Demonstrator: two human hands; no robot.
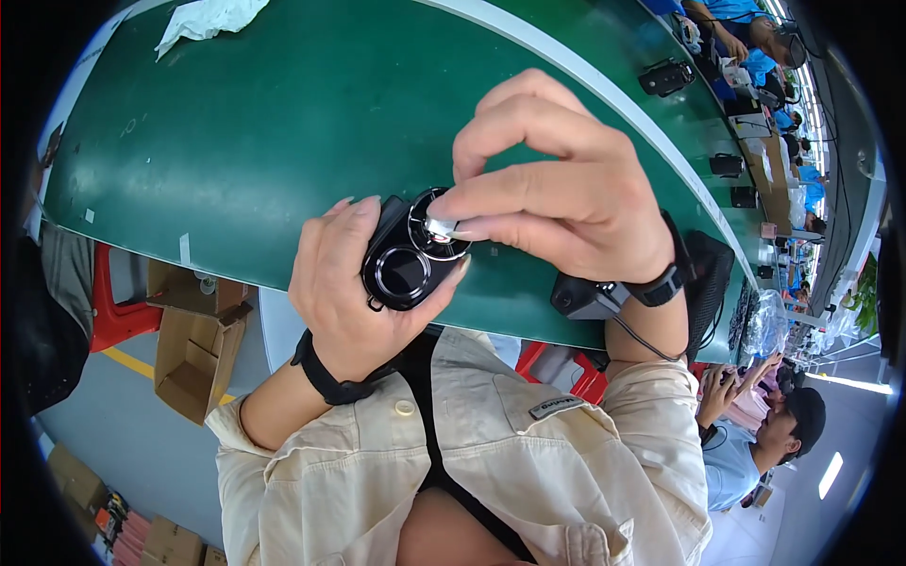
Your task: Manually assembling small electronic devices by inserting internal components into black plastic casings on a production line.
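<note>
My left hand (344, 274) is closed around a small black device (401, 274) above the green table, its thumb along the near right side. The device has two round, ringed parts on its upper face and a small loop at its lower end. Thumb and forefinger of my right hand (566, 179) pinch a small silvery-white piece (440, 229) at the far ring. Whether that piece is fixed to the device or loose cannot be made out. My right hand's other fingers curl above it.
A dark grey device (585, 297) with a cable and a black mesh bag (710, 283) lie beside my right forearm. White crumpled paper (208, 24) is at the table's far left. Open cardboard boxes (198, 354) and a red stool (123, 307) stand below left. Other people (755, 453) sit at right.
</note>
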